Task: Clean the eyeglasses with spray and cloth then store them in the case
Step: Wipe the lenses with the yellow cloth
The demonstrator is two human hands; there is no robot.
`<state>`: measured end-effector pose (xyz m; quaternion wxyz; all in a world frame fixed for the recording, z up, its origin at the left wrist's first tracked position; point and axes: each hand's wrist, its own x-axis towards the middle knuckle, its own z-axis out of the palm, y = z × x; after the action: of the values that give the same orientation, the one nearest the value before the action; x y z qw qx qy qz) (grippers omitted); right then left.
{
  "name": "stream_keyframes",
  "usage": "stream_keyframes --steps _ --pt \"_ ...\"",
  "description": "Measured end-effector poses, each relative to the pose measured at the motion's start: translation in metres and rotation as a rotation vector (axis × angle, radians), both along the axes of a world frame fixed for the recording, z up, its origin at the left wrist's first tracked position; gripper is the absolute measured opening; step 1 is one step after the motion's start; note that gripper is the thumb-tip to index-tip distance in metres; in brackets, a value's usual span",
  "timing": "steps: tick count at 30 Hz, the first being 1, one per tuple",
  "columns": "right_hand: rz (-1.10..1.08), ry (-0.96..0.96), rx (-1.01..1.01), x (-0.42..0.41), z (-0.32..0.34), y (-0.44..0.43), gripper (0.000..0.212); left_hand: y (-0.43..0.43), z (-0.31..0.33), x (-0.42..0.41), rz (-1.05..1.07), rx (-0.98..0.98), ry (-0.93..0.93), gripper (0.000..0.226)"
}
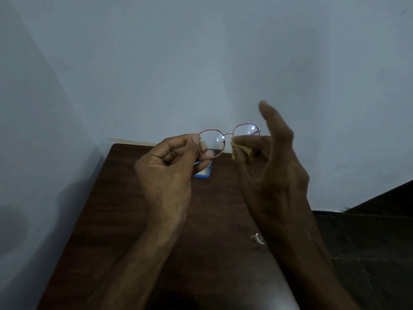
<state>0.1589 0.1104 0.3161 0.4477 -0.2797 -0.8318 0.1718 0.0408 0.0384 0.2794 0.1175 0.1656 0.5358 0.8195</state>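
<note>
The table (pixel 125 215), dark brown wood, runs from the bottom of the view up to 12 o'clock, where its far edge meets the grey-blue wall (pixel 201 63). Its left edge goes slanted from the far corner at approx. 10 o'clock down to 7 o'clock, w/ the wall close along it, so on that side there is little room. The right edge is mostly hidden behind the right forearm; beyond it, at 3 to 4 o'clock, lies dark floor (pixel 368 242), the more open side. Both hands are raised over the far half of the table, in front of the wall. The eyeglasses (pixel 213 140), thin red rim and round lenses, are in the air between the hands, above the far edge. Their long axis runs from 9 to 3 o'clock, the 3 o'clock end a bit higher, and the lenses stand upright, facing the camera; which way the temples point I cannot tell. The left hand (pixel 169 168) has its fingers curled, and thumb & fingertips pinch the outer rim of the lens at the 9 o'clock end. The right hand (pixel 277 171) pinches a tan cloth (pixel 242 151) against the lower part of the other lens, while its index finger sticks up to 12 o'clock, blurred. The case (pixel 204 173), blue w/ a pale inside, lies on the table just below the left fingers, partly hidden. A small shiny thing (pixel 258 238) shows beside the right forearm at approx. 5 o'clock; what it is I cannot tell.
</note>
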Motion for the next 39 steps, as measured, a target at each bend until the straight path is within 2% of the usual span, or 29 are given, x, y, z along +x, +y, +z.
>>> stream_keyframes --steps 4,8,13,18,22,28,33,39 --pt "-0.073 0.057 0.041 -0.002 0.007 0.020 0.077 -0.001 0.000 -0.002 -0.009 -0.013 0.002 0.009" --pt "0.006 0.006 0.045 -0.007 0.007 0.006 0.078 -0.001 0.005 -0.001 -0.002 -0.002 -0.004 0.008" --pt "-0.057 0.075 0.064 -0.004 0.008 0.023 0.075 0.001 0.002 -0.002 -0.002 -0.002 -0.001 0.008" --pt "0.020 0.037 0.026 -0.009 0.011 0.010 0.077 0.003 0.004 -0.001 0.006 0.024 -0.019 0.009" --pt "-0.049 0.094 0.058 -0.001 0.008 0.024 0.074 0.001 0.003 -0.003 0.011 0.033 -0.008 0.006" --pt "0.017 0.072 0.043 -0.006 0.009 0.014 0.074 0.002 0.008 -0.006 0.050 0.039 -0.019 0.009" --pt "-0.046 0.125 0.061 -0.004 0.015 0.034 0.075 0.004 0.007 -0.004 0.045 0.051 -0.029 0.007" --pt "0.024 0.066 0.091 -0.007 0.014 0.012 0.076 0.004 0.009 -0.005 0.049 0.067 -0.005 0.014"
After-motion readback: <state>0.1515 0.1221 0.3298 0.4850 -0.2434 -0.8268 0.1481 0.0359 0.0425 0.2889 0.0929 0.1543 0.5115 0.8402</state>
